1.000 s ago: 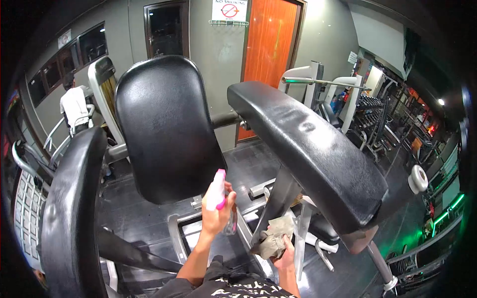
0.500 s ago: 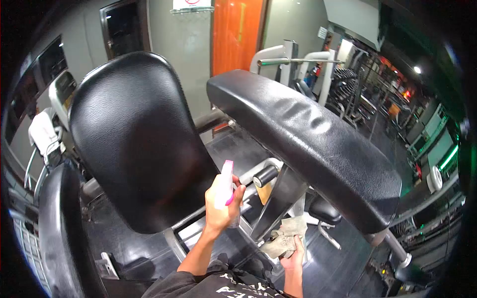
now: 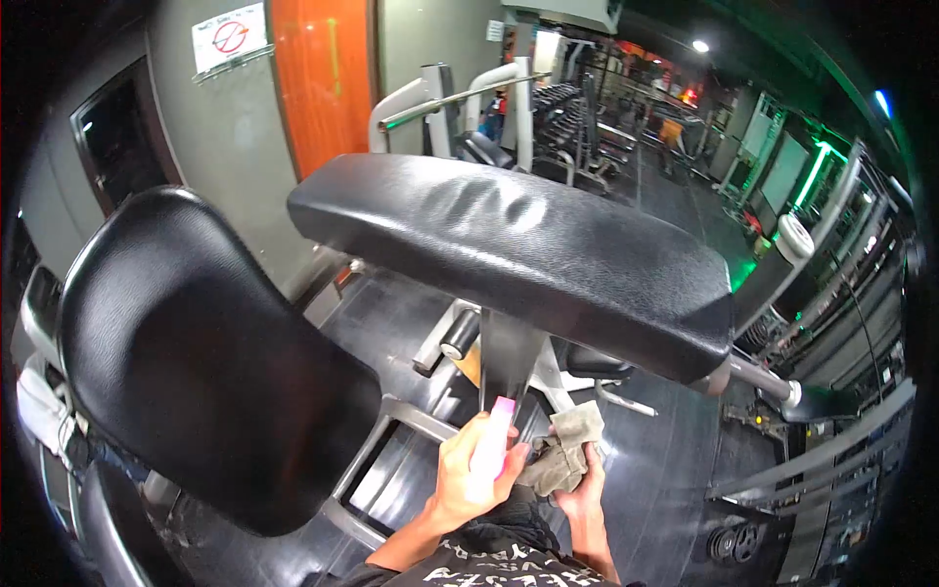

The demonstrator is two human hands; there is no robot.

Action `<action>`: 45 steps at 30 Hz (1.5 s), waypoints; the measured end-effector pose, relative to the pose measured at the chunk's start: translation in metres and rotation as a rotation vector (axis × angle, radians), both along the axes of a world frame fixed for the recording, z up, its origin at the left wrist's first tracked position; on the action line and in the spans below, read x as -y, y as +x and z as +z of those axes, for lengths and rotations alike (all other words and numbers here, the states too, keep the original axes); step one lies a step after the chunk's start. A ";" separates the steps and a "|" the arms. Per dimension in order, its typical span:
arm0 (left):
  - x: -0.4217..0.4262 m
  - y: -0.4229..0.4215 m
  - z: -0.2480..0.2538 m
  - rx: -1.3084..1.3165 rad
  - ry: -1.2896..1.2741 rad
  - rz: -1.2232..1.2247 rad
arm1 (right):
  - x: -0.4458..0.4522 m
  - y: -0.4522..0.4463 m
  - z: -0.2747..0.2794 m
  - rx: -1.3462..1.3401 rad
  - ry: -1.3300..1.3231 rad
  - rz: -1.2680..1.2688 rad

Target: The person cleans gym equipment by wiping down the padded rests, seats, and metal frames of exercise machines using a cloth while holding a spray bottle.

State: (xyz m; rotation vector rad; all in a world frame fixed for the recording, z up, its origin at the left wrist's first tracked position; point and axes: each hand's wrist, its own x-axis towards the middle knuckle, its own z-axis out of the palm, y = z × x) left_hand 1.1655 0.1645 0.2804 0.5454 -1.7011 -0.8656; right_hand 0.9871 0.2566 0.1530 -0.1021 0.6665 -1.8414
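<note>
My left hand (image 3: 458, 479) is closed around a spray bottle (image 3: 493, 442) with a white and pink trigger head; its lower part is hidden by the hand. Close by on the right, my right hand (image 3: 586, 497) grips a crumpled grey-beige cloth (image 3: 559, 466), one corner of which sticks up. Both hands are low in front of my body, below the long black pad (image 3: 528, 240) of a gym machine. To the left stands a wide black seat-like pad (image 3: 186, 362); neither hand touches either pad.
A grey metal frame (image 3: 367, 470) runs beneath the pads. Behind are an orange door (image 3: 323, 88), a no-smoking style sign (image 3: 231, 39) and a rack of dumbbells (image 3: 553, 108). Weight plates (image 3: 734, 541) sit at lower right on the dark floor (image 3: 655, 470).
My view has turned right, so the pads and door appear farther left. My left hand with the spray bottle has come lower and nearer the cloth in my right hand.
</note>
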 end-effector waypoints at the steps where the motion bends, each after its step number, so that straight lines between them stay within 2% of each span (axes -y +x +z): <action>1: -0.002 -0.002 0.004 0.027 -0.051 -0.035 | -0.005 0.000 0.004 -0.056 0.109 -0.062; 2: -0.003 -0.007 0.001 -0.010 -0.035 -0.105 | -0.008 -0.001 0.007 -0.109 0.218 -0.120; 3: -0.005 -0.011 0.006 -0.026 -0.012 -0.158 | -0.012 0.000 0.013 -0.222 0.223 -0.184; 4: -0.009 -0.014 0.010 -0.043 0.012 -0.212 | -0.014 0.001 0.016 -0.220 0.221 -0.203; 6: -0.014 -0.020 0.014 -0.048 0.015 -0.277 | -0.016 0.002 0.024 -0.373 0.080 -0.312; 8: -0.017 -0.025 0.015 -0.053 0.020 -0.340 | -0.019 0.007 0.038 -0.416 0.067 -0.398; 10: -0.019 -0.028 0.015 -0.042 -0.004 -0.393 | -0.015 0.014 0.051 -0.480 0.195 -0.726; 12: -0.017 -0.025 0.017 -0.058 -0.009 -0.420 | -0.011 0.010 0.060 -0.592 0.123 -0.798; 14: -0.012 -0.018 0.017 -0.126 -0.042 -0.451 | 0.003 0.002 0.066 -1.134 0.102 -1.304; 15: -0.011 -0.009 0.019 -0.083 0.030 -0.430 | 0.009 -0.017 0.069 -1.399 0.012 -1.481; 16: -0.010 0.001 0.022 -0.040 0.102 -0.407 | 0.019 -0.029 0.084 -1.555 -0.046 -1.634; 17: -0.001 0.008 0.014 -0.077 0.036 -0.374 | 0.029 -0.038 0.102 -1.708 -0.111 -1.783; 18: 0.008 0.015 0.006 -0.112 -0.031 -0.333 | 0.035 -0.042 0.121 -1.931 -0.103 -1.699; 19: 0.011 0.026 0.009 -0.117 0.030 -0.299 | 0.041 -0.040 0.144 -2.146 -0.104 -1.599; 20: 0.012 0.038 0.004 -0.117 0.141 -0.236 | 0.051 -0.023 0.171 -2.258 0.040 -1.478; 22: 0.021 0.064 0.003 -0.089 0.101 -0.104 | 0.075 -0.024 0.164 -2.243 0.101 -1.620; 23: 0.026 0.075 0.004 -0.151 0.102 -0.092 | 0.080 -0.019 0.167 -2.239 0.061 -1.613; 25: 0.032 0.088 0.008 -0.357 0.141 -0.132 | 0.084 0.004 0.173 -2.215 0.040 -1.398; 26: 0.044 0.101 -0.007 -0.270 0.020 -0.105 | 0.095 0.015 0.172 -2.247 0.025 -1.332; 30: 0.058 0.118 -0.002 -0.385 0.026 -0.176 | 0.138 0.060 0.184 -2.553 0.039 -1.040; 32: 0.063 0.127 0.003 -0.383 0.043 -0.245 | 0.168 0.082 0.196 -2.579 -0.160 -0.885; 34: 0.067 0.132 0.008 -0.389 0.072 -0.254 | 0.206 0.104 0.197 -2.690 -0.285 -0.903; 36: 0.077 0.133 0.011 -0.167 -0.188 -0.269 | 0.238 0.129 0.206 -2.657 -0.466 -0.807; 37: 0.072 0.132 0.011 -0.232 -0.033 -0.326 | 0.256 0.142 0.209 -2.655 -0.547 -0.813; 38: 0.078 0.132 0.010 -0.193 -0.105 -0.350 | 0.276 0.155 0.210 -2.651 -0.625 -0.819; 40: 0.074 0.133 0.005 -0.242 -0.003 -0.329 | 0.315 0.181 0.208 -2.614 -0.769 -0.693; 42: 0.074 0.135 0.002 -0.239 0.005 -0.331 | 0.351 0.206 0.207 -2.680 -0.863 -0.786; 45: 0.069 0.134 0.001 -0.255 0.077 -0.334 | 0.389 0.229 0.226 -2.580 -0.870 -0.867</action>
